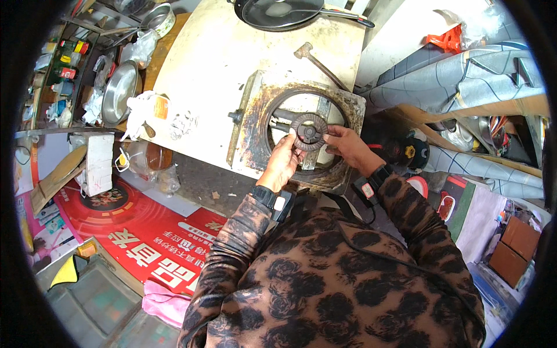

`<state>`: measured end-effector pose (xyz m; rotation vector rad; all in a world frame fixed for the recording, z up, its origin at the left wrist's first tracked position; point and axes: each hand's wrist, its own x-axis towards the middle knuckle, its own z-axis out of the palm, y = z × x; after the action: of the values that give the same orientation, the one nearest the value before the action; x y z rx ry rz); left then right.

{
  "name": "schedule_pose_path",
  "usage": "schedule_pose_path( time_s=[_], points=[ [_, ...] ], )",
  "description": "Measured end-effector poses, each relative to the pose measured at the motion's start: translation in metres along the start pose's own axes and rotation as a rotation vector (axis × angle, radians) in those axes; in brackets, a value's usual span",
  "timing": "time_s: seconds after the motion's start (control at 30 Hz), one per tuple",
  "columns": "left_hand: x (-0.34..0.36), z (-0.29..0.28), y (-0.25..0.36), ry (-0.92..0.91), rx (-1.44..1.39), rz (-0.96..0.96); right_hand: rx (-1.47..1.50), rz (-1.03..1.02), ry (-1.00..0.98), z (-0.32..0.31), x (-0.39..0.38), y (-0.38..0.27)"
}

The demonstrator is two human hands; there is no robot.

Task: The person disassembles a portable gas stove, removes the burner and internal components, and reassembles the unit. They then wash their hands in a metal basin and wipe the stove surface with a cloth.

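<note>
A round, ribbed metal burner piece (309, 124) is pinched between my left hand (280, 159) at its lower left and my right hand (351, 148) at its right. It is over the ring opening of a stained, rusty gas stove (250, 139), where metal tubes and bars show beneath it. My left fingertips are partly hidden under the piece. A metal tool with a long handle (322, 68) lies just behind the stove on the cream worktop (197, 64).
A black pan (258, 17) sits at the back. A steel basin (116, 93) and crowded shelves (61, 81) are on the left. Draped checked material (447, 81) and stored items line the right. A red printed board (133, 232) and pink cloth (165, 298) lie below left.
</note>
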<state>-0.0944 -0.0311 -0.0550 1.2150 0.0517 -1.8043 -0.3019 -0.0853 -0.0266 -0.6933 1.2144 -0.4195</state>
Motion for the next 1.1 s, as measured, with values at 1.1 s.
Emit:
schedule_pose_path(
  time_s=[1.1],
  points=[
    [0.008, -0.003, -0.007, 0.053, -0.011, 0.024, -0.112, 0.027, -0.029, 0.004, -0.003, -0.012]
  ],
)
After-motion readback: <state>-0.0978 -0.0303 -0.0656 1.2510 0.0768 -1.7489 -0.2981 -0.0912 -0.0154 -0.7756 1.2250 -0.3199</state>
